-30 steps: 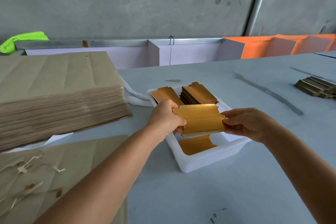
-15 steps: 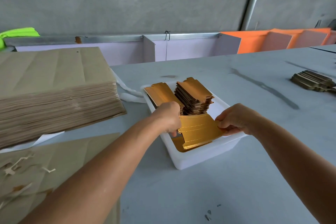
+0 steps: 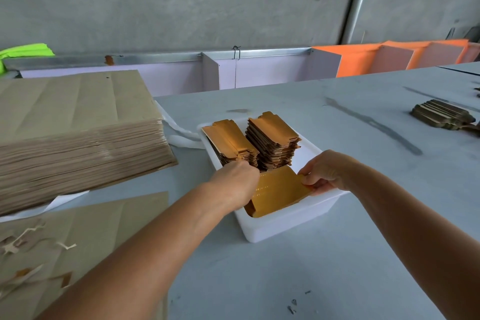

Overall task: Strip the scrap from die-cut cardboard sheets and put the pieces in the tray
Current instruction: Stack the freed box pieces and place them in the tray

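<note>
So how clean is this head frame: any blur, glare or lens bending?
Head view: the stack of brown sheets at left is smeared along its edge; the gold piece over the white tray shows small bright glints; the wall pipe leans, as wide-angle lenses do; light is soft, shadows faint.

Two bare forearms, no sleeves visible, left grip [image 3: 235,179] and right grip [image 3: 324,171] apparently ungloved, no rings evident

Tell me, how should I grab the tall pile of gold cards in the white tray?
Probably by its two long sides, coming down from above. The tall pile stands upright, its near end faces the hands, and the tray wall and the leaning pile crowd it, so only the top is free.
</note>
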Demonstrator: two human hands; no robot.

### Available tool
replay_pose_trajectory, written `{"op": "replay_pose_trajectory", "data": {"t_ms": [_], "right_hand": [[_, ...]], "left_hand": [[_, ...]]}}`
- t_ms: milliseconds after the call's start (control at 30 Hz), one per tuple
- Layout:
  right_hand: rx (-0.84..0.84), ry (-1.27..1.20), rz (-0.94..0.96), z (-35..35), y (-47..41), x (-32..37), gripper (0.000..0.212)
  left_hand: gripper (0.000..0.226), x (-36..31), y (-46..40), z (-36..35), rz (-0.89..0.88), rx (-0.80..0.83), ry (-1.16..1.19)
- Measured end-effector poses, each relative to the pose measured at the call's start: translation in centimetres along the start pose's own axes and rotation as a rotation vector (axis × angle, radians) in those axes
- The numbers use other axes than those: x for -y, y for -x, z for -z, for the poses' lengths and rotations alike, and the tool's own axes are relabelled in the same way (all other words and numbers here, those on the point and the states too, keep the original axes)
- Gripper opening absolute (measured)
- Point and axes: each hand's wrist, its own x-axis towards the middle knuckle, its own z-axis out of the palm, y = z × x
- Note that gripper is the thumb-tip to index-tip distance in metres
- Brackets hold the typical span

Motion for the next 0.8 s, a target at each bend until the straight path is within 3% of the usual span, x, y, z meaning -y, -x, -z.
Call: {"op": "replay_pose_trajectory", "data": {"t_ms": [300,433,567,633,800], "right_hand": [[0.038,0.103,-0.001,-0.9,-1.2,0.1,0.032],[-0.005,0.412,0.044,-1.6,-3.0,-0.7,0.029],[-0.125,0.73,0.129,-2.3,-4.0,-1.4,0.019],[-0.132,0.754,0.122,-2.4,-4.3,-1.5,0.022],[-0.13,0.86,0.16,-2.7,-4.3,-1.5,0.022]], "left_hand": [[0.046,3.0,3.1,-1.4,0.011,-0.287,0.236],[0.046,3.2,3.6,-2.3,0.005,-0.358,0.313],[0.036,2.6,3.6,-2.3,0.026,-0.369,0.359],[0.029,2.1,3.7,-2.3,0.028,-0.361,0.386],[0.035,0.9,3.6,-3.8,-0.008,-0.261,0.4]]}}
